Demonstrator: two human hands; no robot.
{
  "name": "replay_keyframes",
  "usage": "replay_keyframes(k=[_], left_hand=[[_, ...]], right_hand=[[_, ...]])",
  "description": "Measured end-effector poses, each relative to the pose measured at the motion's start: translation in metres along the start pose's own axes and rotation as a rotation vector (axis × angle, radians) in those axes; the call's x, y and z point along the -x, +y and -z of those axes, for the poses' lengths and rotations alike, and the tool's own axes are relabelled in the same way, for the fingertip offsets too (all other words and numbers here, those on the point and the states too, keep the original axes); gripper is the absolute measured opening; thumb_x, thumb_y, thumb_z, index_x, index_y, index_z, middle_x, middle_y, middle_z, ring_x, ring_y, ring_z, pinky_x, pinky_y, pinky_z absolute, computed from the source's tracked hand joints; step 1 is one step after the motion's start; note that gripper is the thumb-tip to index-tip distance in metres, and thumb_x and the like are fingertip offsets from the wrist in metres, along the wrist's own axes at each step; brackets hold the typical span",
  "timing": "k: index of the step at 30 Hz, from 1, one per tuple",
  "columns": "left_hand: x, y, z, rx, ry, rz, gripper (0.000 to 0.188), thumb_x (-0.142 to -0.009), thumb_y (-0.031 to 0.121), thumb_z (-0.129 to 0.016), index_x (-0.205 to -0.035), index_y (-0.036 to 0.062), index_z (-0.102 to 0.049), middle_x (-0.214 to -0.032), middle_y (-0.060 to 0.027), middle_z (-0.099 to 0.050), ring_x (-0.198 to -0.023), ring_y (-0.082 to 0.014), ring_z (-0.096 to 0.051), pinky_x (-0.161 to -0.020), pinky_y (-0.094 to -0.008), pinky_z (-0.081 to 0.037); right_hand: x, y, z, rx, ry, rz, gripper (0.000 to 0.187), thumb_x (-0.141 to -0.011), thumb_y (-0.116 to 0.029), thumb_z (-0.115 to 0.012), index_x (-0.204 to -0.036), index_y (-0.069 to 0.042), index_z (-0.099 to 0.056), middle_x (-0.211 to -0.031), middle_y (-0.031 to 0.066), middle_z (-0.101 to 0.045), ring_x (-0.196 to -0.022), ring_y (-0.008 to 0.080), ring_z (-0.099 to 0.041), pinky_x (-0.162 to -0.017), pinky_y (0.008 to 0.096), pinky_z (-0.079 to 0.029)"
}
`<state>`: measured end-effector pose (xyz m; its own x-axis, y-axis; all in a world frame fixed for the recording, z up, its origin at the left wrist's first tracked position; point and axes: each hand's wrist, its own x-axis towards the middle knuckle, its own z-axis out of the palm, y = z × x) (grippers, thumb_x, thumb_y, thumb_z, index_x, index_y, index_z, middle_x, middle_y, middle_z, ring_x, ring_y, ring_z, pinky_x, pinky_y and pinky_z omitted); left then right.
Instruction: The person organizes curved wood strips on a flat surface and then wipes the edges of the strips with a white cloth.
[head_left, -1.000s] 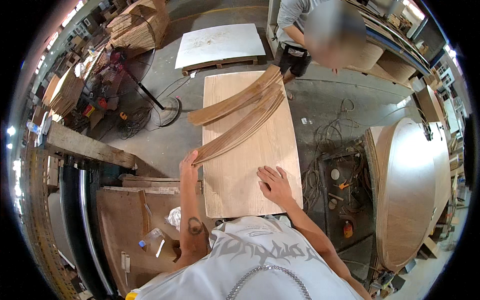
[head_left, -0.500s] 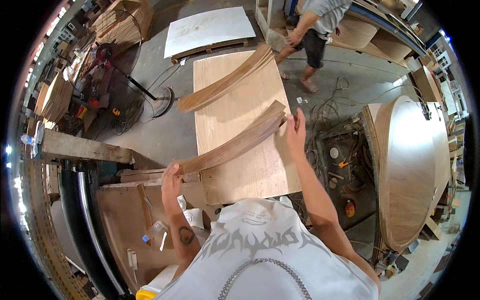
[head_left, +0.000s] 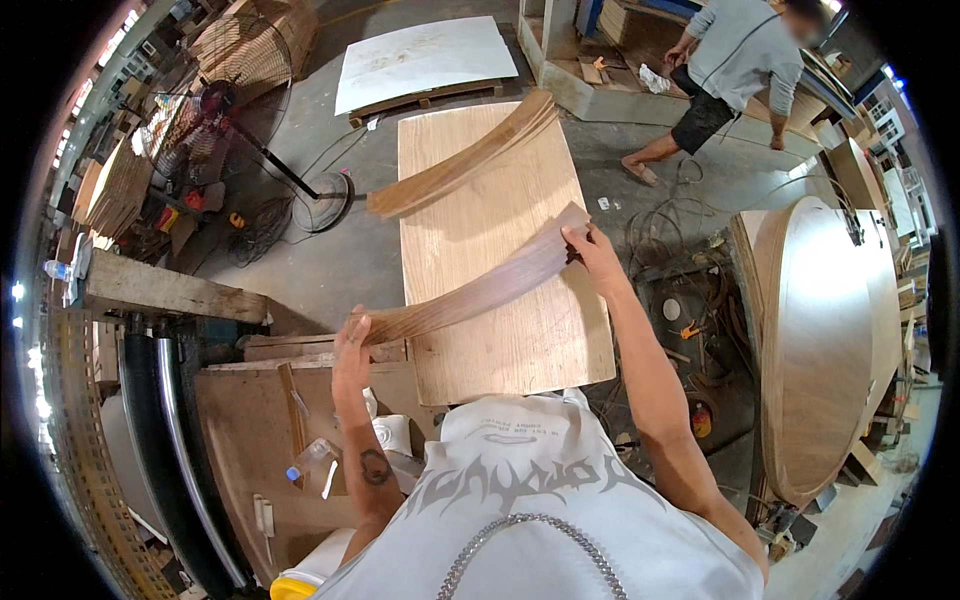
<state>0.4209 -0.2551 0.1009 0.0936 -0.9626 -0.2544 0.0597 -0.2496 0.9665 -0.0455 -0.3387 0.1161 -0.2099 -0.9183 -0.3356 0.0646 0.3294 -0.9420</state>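
A long bundle of thin brown wood strips [head_left: 475,288], probably veneer, lies slantwise above the pale wood panel [head_left: 510,365] before me. My left hand [head_left: 352,338] is closed round its near left end. At the far right end my right hand [head_left: 594,258] grips the strips between thumb and fingers. The bundle bows along its length, and its top strip looks smooth and greyish toward the right. A second stack of similar strips [head_left: 470,155] rests across the far part of the panel, its left end jutting past the edge.
A standing fan [head_left: 215,110] is at the far left. Beyond the panel a white sheet [head_left: 425,65] lies on a pallet. To the right are an oval wood panel [head_left: 820,340] and a cluttered frame with cables. Another person [head_left: 735,70] walks at the far right.
My right hand has closed onto the bundle's right end, and the strips there are more evenly gathered. The other person has moved rightward.
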Motion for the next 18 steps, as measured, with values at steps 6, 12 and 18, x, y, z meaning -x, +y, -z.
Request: replay_keyframes(k=[6,12,18], left_hand=[[-0.006,0.079,-0.026,0.012,-0.069,-0.110,0.099,-0.066,0.029,-0.087,-0.146,0.0040,-0.036,-0.132,-0.0121,-0.047,-0.123,-0.0279,-0.046,-0.106,-0.0379,-0.035],[-0.002,0.049,-0.016,-0.994,-0.296,-0.359,0.131,-0.055,0.030,-0.092,-0.152,0.0063,-0.007,-0.141,-0.0251,-0.033,-0.127,-0.0409,-0.039,-0.106,-0.0444,-0.037],[0.012,0.043,-0.014,-0.992,-0.284,-0.236,0.122,-0.056,0.029,-0.091,-0.149,0.0041,-0.016,-0.150,-0.0215,-0.025,-0.135,-0.0409,-0.033,-0.113,-0.0456,-0.031]], right_hand=[[0.024,-0.012,0.022,-0.302,-0.098,0.081,0.083,-0.073,-0.024,-0.085,-0.141,-0.001,-0.042,-0.120,0.0108,-0.057,-0.112,0.0181,-0.054,-0.093,0.0298,-0.045],[0.049,0.005,0.063,0.052,-0.188,0.204,0.090,-0.069,-0.026,-0.087,-0.145,-0.012,-0.041,-0.145,0.0100,-0.043,-0.134,0.0237,-0.040,-0.110,0.0406,-0.034],[0.079,-0.024,0.063,0.593,-0.048,0.264,0.108,-0.071,-0.046,-0.081,-0.153,-0.013,-0.019,-0.157,0.0179,-0.018,-0.142,0.0331,-0.026,-0.115,0.0490,-0.024]])
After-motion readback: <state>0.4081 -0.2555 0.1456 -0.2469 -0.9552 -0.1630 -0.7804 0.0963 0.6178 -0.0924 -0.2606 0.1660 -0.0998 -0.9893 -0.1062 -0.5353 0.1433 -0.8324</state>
